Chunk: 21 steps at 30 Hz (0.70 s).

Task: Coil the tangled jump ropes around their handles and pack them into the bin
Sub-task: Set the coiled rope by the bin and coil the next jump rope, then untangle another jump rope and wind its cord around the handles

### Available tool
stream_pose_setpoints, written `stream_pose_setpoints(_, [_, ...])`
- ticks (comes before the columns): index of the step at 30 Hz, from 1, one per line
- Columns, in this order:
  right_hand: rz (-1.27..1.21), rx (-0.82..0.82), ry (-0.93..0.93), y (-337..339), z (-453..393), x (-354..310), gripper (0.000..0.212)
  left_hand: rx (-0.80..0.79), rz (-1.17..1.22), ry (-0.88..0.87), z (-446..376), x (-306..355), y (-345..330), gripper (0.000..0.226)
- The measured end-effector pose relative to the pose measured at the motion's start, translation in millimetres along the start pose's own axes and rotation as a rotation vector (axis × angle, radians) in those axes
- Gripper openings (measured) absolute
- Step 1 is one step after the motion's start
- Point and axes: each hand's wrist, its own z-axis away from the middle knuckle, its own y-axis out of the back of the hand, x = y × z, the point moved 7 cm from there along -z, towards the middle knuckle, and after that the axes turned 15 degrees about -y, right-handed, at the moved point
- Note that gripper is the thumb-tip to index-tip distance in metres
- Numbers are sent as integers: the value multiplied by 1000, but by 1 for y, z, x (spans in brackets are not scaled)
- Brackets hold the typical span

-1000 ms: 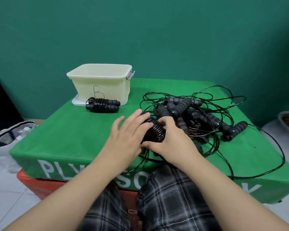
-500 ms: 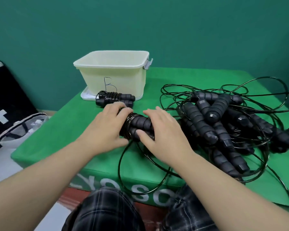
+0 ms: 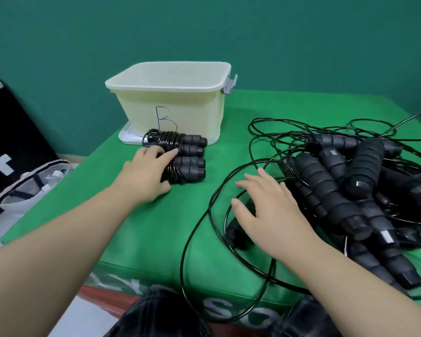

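Observation:
A cream bin (image 3: pixel 170 103) marked "B" stands at the back of the green-covered table (image 3: pixel 136 229). Two coiled jump ropes lie side by side in front of it: one (image 3: pixel 180 142) against the bin, the other (image 3: pixel 188 167) just nearer me. My left hand (image 3: pixel 145 175) rests on the left end of the nearer coil, fingers laid fairly straight across the cord wraps. My right hand (image 3: pixel 265 207) is spread flat, touching loose black cord, with a black handle (image 3: pixel 236 231) partly under it. The tangled pile of ropes and ribbed black handles (image 3: pixel 350 190) fills the right.
The bin sits on its white lid (image 3: pixel 129 137). Loops of cord (image 3: pixel 195 276) hang over the table's front edge toward my lap. A black bag (image 3: pixel 7 142) and a white bag (image 3: pixel 32 183) sit on the floor at the left.
The coiled rope that both hands held has moved back and left, and now lies beside the first coil. My right hand has let go and moved right to the loose cords.

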Motion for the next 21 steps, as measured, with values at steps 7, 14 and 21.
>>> stream_pose_setpoints(7, [-31,-3,-15,-1,-2,2,44,-28,41,98,-30,-8,-8,83])
stream_pose_setpoints(14, [-58,14,15,1,2,2,46,29,-80,163,-24,4,-6,81])
stream_pose_setpoints(21, [-174,105,83,11,11,6,45,211,287,37,10,97,21,75])
